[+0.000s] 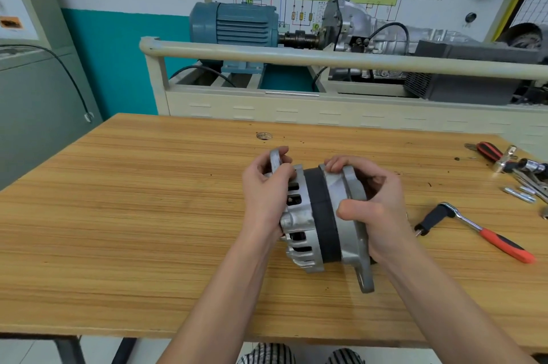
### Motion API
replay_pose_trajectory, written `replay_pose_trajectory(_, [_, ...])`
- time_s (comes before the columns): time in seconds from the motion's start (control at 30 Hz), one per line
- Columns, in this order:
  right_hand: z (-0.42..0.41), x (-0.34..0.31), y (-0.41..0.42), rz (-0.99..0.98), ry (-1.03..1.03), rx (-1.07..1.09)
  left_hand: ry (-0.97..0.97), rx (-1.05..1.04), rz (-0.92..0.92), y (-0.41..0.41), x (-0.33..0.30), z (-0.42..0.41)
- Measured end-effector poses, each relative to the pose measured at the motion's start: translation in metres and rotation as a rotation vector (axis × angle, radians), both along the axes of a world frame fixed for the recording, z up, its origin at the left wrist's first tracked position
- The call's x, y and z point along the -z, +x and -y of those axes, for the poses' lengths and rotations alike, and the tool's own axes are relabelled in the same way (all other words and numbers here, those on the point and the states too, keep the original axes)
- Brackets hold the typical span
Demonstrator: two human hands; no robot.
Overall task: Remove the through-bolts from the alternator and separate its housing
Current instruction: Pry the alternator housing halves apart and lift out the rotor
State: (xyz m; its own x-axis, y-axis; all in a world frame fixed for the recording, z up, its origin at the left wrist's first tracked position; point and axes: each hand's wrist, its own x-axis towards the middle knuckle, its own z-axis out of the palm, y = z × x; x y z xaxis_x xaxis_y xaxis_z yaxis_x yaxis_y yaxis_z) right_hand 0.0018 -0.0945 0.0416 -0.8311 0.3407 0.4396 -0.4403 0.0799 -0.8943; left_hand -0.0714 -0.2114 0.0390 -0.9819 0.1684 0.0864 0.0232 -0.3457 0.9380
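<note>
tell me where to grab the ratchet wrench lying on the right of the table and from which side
Take the ratchet wrench by its red-orange handle, coming from above at the near right. The handle is the long end, lying flat on the table and pointing away from the alternator; the black-socketed head sits close to the right hand.
</note>
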Motion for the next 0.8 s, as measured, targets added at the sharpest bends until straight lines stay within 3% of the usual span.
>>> replay_pose_trajectory(0.13, [-0.008, 0.012, -0.002, 0.001, -0.331, -0.031, -0.118, 0.082, -0.183, 0.010, -0.003, -0.008])
replay_pose_trajectory(0.4, [0.001, 0.013, -0.013, 0.013, -0.178, 0.027, -0.108, 0.019, -0.047, -0.004, -0.004, 0.004])
replay_pose_trajectory(0.8, [-0.006, 0.014, -0.012, -0.005, -0.294, -0.024, -0.156, 0.151, -0.039, -0.010, -0.007, -0.001])
